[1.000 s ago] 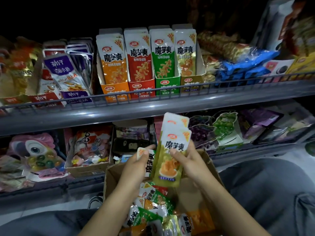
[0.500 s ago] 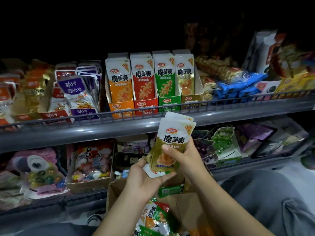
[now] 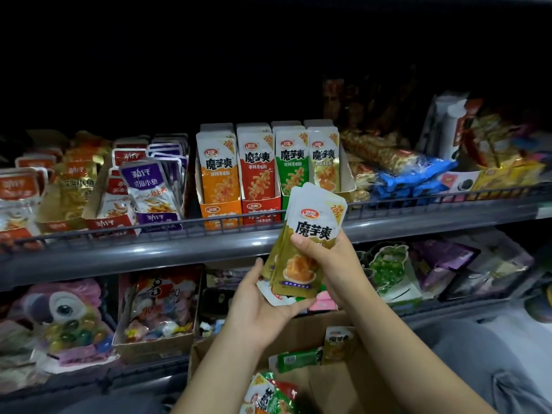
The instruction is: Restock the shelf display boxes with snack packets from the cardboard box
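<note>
My right hand point(image 3: 330, 264) grips a stack of olive-gold snack packets point(image 3: 310, 234), upright, in front of the upper shelf rail. My left hand point(image 3: 263, 306) lies palm up under the stack and holds a white packet point(image 3: 273, 295) beneath it. On the upper shelf stand four display boxes: orange point(image 3: 220, 212), red point(image 3: 259, 209), green point(image 3: 291, 174) and gold point(image 3: 325, 162), each with packets standing in it. The stack covers the front of the green and gold boxes. The cardboard box point(image 3: 331, 380) sits low in the middle with several loose packets point(image 3: 270, 392) inside.
A grey wire rail point(image 3: 119, 231) runs along the upper shelf edge. Left of the four boxes are purple and red fish-snack boxes point(image 3: 149, 186); to the right lie blue packs point(image 3: 418, 177). The lower shelf holds candy boxes point(image 3: 161, 306) and grape-shaped packs point(image 3: 388, 264). My grey-trousered knee point(image 3: 484, 363) is at right.
Both hands have risen with the packet stack from above the cardboard box to the level of the upper shelf rail. The view has tilted up, so the shelf appears lower.
</note>
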Available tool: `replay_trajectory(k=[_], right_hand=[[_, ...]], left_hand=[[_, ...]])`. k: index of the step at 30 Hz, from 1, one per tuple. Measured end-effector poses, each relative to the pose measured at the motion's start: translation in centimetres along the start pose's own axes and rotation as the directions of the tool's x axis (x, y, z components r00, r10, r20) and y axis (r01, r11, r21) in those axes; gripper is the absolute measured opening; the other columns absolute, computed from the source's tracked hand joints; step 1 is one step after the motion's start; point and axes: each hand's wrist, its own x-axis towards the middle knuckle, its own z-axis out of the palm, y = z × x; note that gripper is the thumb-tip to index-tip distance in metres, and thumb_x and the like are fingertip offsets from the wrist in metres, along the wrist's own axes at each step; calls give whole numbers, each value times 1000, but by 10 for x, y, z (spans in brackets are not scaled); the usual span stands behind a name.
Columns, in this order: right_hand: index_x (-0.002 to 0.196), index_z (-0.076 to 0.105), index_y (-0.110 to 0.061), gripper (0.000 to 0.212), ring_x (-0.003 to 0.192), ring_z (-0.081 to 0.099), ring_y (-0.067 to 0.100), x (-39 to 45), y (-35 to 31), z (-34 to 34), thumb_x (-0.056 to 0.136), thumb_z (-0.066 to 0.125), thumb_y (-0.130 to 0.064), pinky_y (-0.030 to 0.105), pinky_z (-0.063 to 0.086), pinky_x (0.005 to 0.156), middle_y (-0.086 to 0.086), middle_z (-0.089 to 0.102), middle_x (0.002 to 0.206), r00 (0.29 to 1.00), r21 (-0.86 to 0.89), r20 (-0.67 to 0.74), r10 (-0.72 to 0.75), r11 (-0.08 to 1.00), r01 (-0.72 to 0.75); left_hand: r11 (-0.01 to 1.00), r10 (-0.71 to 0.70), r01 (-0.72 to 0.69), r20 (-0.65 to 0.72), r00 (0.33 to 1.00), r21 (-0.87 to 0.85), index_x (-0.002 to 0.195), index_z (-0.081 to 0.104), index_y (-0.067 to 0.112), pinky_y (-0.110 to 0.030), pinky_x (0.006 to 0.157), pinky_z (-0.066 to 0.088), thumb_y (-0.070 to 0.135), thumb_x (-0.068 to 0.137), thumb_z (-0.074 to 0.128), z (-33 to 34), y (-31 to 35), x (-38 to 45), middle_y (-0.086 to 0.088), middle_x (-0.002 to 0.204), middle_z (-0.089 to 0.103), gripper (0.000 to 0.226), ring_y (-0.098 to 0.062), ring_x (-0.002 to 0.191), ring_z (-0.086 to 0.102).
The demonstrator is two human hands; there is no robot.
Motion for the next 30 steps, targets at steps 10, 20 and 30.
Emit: replay_trajectory(k=[10, 20, 30], right_hand=[[125, 50, -19, 57, 102, 67, 22, 0, -6, -7, 74, 76, -18, 37, 54, 88, 4, 70, 112, 998, 55, 67, 13, 998, -17], [110, 52, -24, 35, 86, 68, 16, 32, -73, -50, 85, 61, -1, 28, 57, 71, 2, 69, 103, 999, -47, -9, -51, 998, 51], [119, 47, -17, 40, 93, 67, 20, 118, -134, -68, 86, 60, 2, 39, 56, 83, 3, 66, 105, 972, -110, -39, -234, 967, 228]], left_hand=[[1000, 24, -23, -32, 999, 13, 129, 53, 1, -66, 99, 36, 27, 99, 42, 8, -3, 6, -28, 120, 61, 41, -45, 111, 56], [854, 194, -146, -47, 980, 499, 112, 65, 18, -59, 90, 46, 24, 102, 39, 52, -1, 15, -16, 103, 71, 28, -34, 94, 65], [-353, 576, -468, 582, 574, 810, 90, 70, 16, -10, 60, 37, 17, 96, 51, 75, 44, 42, 2, 82, 65, 20, -5, 73, 56]])
